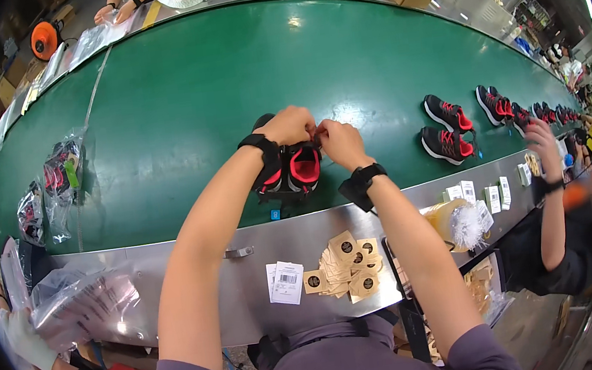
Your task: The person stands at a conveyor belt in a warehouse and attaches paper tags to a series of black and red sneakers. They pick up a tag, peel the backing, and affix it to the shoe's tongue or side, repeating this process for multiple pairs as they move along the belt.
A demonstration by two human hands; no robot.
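A pair of black sneakers with red linings stands on the green conveyor belt in front of me, heels toward me. My left hand is over the shoes' far part, its fingers closed in a pinch and its wrist hiding much of the left shoe. Close beside it, my right hand pinches at the right shoe's upper far edge. The fingertips of both hands nearly meet there; what lies between them is too small to make out. A small blue tag lies just below the shoes.
On the metal ledge lie brown square cards and white labels. More sneakers stand along the belt at right, near a co-worker's raised hand. Bagged shoes lie at left, by a gloved co-worker's hand.
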